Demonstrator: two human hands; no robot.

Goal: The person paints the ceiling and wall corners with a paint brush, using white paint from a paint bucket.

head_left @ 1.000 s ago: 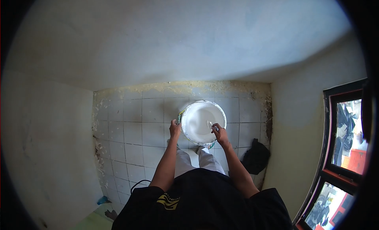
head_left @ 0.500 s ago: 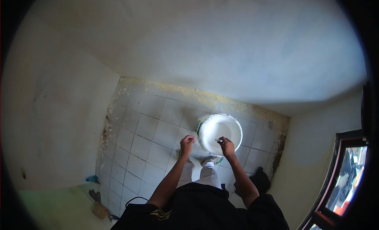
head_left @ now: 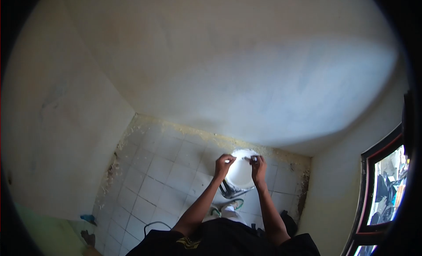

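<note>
My left hand (head_left: pixel 223 164) is closed in a pinch above the left rim of a round white tub (head_left: pixel 241 177). A small whitish spot shows at its fingertips, too small to name. Across from it, my right hand (head_left: pixel 259 163) is closed above the tub's right side, its fingers pinching a small light-coloured piece with a dark end. The two hands face each other with a gap between them. The tub stands on the tiled floor and is white inside, with a rough, smeared rim.
Pale walls meet the grey tiled floor (head_left: pixel 151 168) along a flaking yellowish edge. A dark bag-like thing (head_left: pixel 289 224) lies near my right forearm. At the right is a dark-framed window (head_left: pixel 367 190). A small blue thing (head_left: pixel 89 218) lies at the lower left.
My left hand has moved right and up, from beside the tub to over its rim, closer to my right hand. The view has tilted upward, so the tub appears lower.
</note>
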